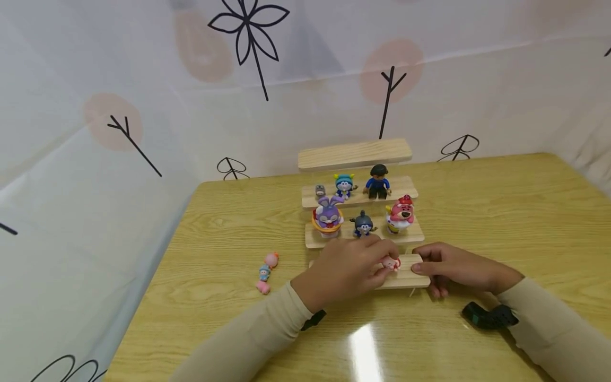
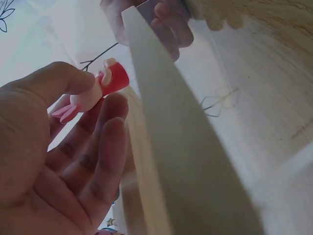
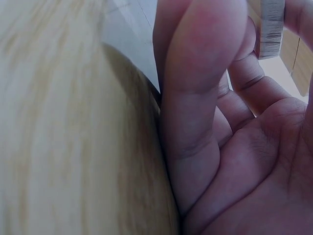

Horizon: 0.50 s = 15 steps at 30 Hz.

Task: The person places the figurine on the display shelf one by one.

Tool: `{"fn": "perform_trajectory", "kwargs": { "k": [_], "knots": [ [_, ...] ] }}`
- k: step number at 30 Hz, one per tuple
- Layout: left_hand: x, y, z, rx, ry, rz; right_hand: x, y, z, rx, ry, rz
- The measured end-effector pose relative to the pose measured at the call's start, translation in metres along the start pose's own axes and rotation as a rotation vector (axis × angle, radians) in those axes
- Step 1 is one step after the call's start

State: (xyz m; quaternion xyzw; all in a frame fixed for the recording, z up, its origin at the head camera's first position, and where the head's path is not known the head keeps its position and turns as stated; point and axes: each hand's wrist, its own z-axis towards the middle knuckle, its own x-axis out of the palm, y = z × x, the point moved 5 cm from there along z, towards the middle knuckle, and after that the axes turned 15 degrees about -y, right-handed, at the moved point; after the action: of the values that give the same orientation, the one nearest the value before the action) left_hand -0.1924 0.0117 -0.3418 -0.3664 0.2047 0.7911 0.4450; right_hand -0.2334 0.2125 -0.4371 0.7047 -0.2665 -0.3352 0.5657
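Observation:
My left hand (image 1: 350,268) pinches a small pink-and-red figurine (image 1: 390,263) over the lowest board (image 1: 414,276) of a stepped wooden display shelf. In the left wrist view this figurine (image 2: 88,100) has long pink ears and a red lower body, caught between thumb and fingers beside the board's edge (image 2: 171,137). My right hand (image 1: 460,269) grips the right end of that same board, thumb on top and other fingers curled at its side and below. Close up in the right wrist view, the curled fingers (image 3: 195,73) have the board's end (image 3: 271,29) between them.
On the middle board (image 1: 315,241) stand a purple rabbit figurine (image 1: 328,215), a dark-haired figurine (image 1: 363,225) and a pink bear figurine (image 1: 401,213). Three more occupy the board above, including a blue-shirted one (image 1: 378,183). Small pink and blue figurines (image 1: 264,272) lie on the table (image 1: 205,318) at left.

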Motion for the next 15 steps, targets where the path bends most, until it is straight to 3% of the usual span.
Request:
{"fn": "perform_trajectory", "kwargs": {
  "k": [15],
  "knots": [
    [0.0074, -0.0017, -0.0011, 0.033, 0.005, 0.022, 0.0001, -0.0015, -0.0009, 0.003, -0.019, -0.026]
  ]
}}
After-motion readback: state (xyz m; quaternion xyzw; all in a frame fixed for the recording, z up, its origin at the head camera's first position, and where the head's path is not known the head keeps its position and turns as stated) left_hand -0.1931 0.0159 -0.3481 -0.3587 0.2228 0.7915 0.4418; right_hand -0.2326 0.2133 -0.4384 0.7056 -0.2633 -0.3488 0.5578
